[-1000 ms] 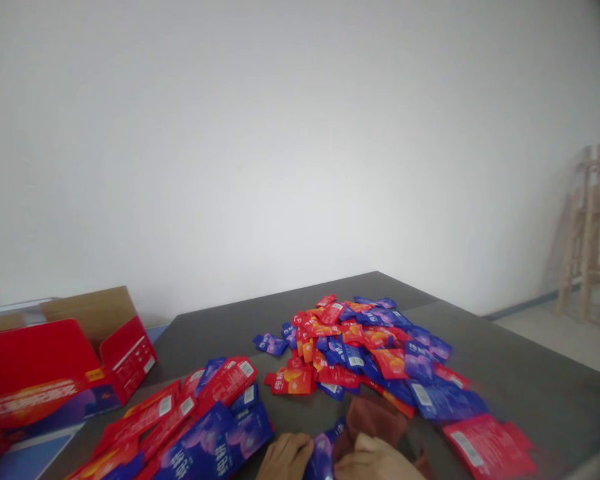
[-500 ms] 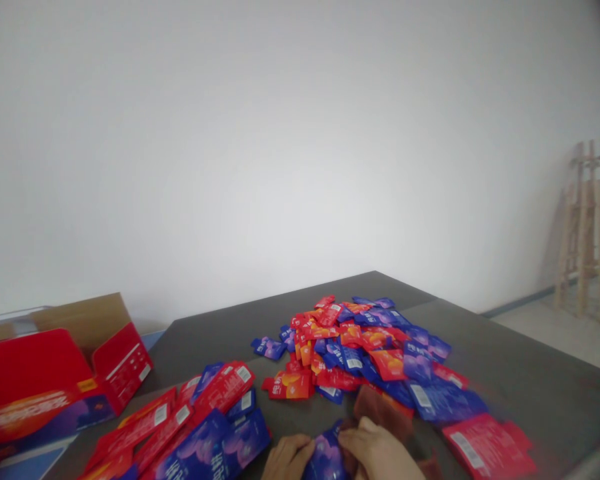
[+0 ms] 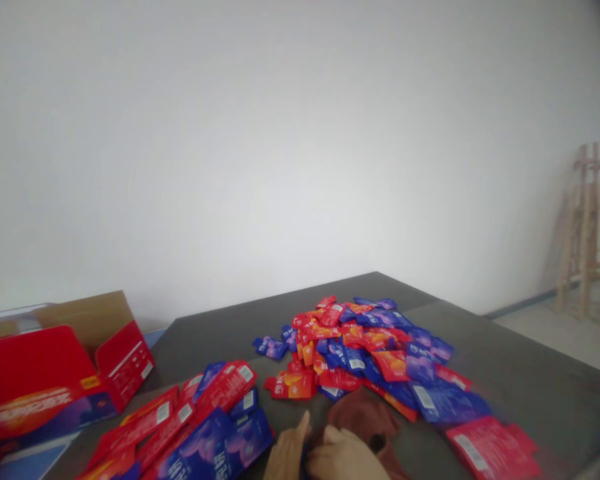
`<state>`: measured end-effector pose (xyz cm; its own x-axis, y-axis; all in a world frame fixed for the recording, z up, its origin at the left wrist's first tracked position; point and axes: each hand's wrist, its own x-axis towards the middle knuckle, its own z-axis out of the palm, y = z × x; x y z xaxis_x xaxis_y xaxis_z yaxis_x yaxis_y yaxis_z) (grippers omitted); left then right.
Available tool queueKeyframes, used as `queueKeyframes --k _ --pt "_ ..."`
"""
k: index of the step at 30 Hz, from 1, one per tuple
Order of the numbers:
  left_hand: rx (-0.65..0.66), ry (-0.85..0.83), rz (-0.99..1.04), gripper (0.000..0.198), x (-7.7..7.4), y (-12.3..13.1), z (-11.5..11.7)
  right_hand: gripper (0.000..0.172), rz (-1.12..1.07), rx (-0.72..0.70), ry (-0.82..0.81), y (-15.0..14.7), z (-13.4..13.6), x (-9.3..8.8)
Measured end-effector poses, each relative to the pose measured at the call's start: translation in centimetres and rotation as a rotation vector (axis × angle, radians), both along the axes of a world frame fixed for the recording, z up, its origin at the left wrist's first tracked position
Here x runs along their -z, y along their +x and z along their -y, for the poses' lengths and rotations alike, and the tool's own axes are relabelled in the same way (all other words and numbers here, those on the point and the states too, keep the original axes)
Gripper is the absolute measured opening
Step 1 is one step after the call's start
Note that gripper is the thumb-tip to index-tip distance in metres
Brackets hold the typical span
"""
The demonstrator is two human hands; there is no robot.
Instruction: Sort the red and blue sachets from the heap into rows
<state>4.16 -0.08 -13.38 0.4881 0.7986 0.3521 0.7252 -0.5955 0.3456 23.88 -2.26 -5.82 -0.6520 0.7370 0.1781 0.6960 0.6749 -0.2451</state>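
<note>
My left hand (image 3: pixel 286 455) is at the bottom middle of the head view, its fingers stretched forward and apart from any visible packet. Beside it, my right hand (image 3: pixel 347 459) has its fingers curled over a soft brown cloth piece (image 3: pixel 360 417). The cloth is bunched in front of the right hand and shows a small dark hole. Only a dark bluish sliver shows between the hands; I cannot make out what it is. Just beyond lies a heap of small red and blue packets (image 3: pixel 355 353). Larger blue packets (image 3: pixel 243 443) and red packets (image 3: pixel 225 393) lie left of my hands.
An opened red and purple carton (image 3: pixel 35 380) stands at the left on a blue surface. Large red packets (image 3: pixel 493 447) lie on the right of the dark table (image 3: pixel 215 337). Wooden stands (image 3: pixel 587 233) lean by the white wall (image 3: pixel 280 167) at the far right.
The blue packet between my hands has gone from sight. My right hand has shifted left, and the brown cloth now spreads in front of it. My left fingers have straightened.
</note>
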Motion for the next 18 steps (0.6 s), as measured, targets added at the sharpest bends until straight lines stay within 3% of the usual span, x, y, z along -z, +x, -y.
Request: queueKeyframes --k 3,6,9,14,18 --pt "0.051 -0.01 0.005 0.091 0.6 -0.6 -0.5 0.01 -0.095 -0.016 0.05 2.5 1.0 -0.3" --pt "0.084 -0.054 0.018 0.09 1.0 -1.0 -0.8 0.017 -0.13 0.159 0.056 4.5 2.0 -1.5" --pt "0.105 -0.1 0.015 0.083 1.2 -1.1 -1.1 0.017 -0.114 0.247 0.019 3.9 2.0 -2.3" --pt "0.053 -0.121 0.005 0.076 0.4 -0.9 -0.4 0.008 -0.018 0.131 -0.016 0.3 0.2 -1.3" --pt "0.075 -0.004 0.068 0.089 -1.1 -0.9 0.9 0.008 -0.077 -0.038 0.005 1.4 0.6 -0.6"
